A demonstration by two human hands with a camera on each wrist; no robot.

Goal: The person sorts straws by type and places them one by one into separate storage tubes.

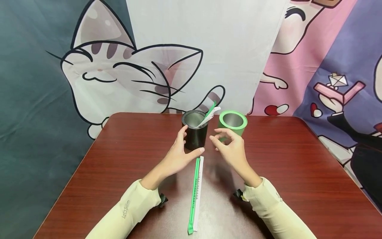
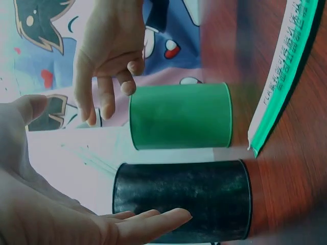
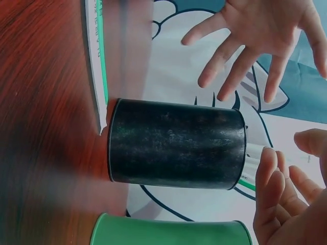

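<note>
My left hand (image 1: 176, 155) is beside the black cup (image 1: 195, 138), thumb and fingers spread in front of its near left side; whether they touch it I cannot tell. Several wrapped straws (image 1: 210, 115), green and white, lean out of that cup over its right rim. Just right of it stands a green cup (image 1: 240, 130). My right hand (image 1: 234, 152) hovers in front of the green cup, fingers loosely bent, holding nothing. Between my forearms a green wrapped straw (image 1: 194, 192) and a white wrapped straw (image 1: 198, 194) lie side by side on the table.
The reddish-brown wooden table (image 1: 119, 172) reaches back to a cloth backdrop (image 1: 238, 49) printed with cartoon cats. Both cups stand close to the table's far edge. At the right, a dark object (image 1: 367, 169) is beyond the table's side.
</note>
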